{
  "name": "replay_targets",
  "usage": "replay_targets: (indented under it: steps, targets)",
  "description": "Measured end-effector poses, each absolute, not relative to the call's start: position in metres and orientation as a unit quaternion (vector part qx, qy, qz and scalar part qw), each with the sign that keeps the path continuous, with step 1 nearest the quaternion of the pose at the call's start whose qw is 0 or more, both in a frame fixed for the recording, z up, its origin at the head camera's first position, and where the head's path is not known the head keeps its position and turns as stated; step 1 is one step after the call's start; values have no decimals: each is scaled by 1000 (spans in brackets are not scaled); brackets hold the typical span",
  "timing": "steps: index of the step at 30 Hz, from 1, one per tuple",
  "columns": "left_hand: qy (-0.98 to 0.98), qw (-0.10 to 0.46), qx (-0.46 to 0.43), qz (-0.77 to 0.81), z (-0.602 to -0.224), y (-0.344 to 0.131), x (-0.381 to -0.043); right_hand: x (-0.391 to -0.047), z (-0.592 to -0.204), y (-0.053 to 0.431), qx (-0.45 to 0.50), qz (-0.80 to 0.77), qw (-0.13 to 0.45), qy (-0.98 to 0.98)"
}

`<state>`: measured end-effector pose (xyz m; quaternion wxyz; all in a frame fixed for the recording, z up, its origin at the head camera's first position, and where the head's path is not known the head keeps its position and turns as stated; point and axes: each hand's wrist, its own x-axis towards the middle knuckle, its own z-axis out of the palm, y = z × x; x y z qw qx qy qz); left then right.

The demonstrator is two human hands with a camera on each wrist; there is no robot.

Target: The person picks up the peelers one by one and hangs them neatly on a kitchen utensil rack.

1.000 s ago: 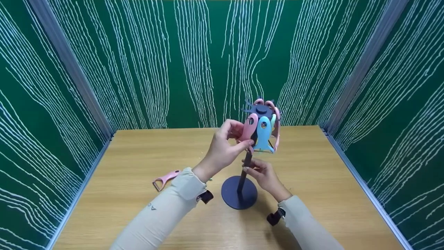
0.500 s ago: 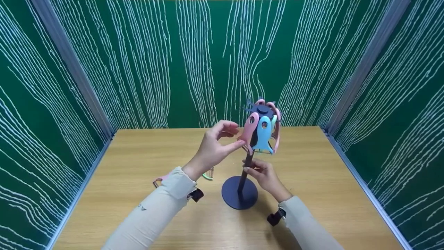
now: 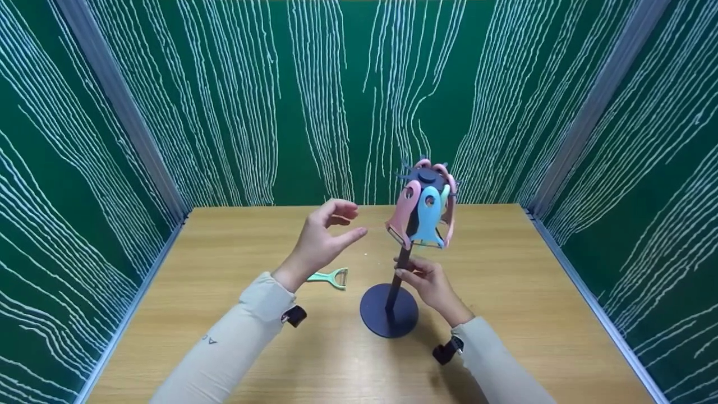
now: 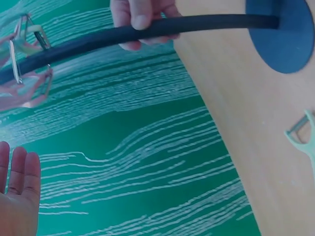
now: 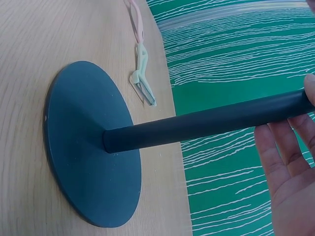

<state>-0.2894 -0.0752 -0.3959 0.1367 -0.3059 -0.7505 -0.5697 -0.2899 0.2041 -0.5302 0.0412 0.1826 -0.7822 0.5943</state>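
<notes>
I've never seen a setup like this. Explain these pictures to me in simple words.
There is no machine here: a person works with two bare hands. The wide picture comes from a camera worn on the head, looking forward and down; the other two come from cameras on each wrist. The right hand holds a dark stand by its pole. The left hand is apart from it, holding nothing. A blue peeler, a pink peeler and others hang around its top. On the wooden table lies a green peeler; the right wrist picture also shows a loose pink item, partly cut off.
</notes>
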Motion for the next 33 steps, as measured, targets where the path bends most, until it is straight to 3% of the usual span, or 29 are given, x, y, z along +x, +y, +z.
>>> replay_targets:
  steps: [21,33]
  targets:
    - [-807,108,-244,-527,-450,-119,-301,-292,-534,202,216,598,82,-767]
    - [-829,84,-206,-514,-473,-140,-298,-292,-534,203,207,597,69,-772]
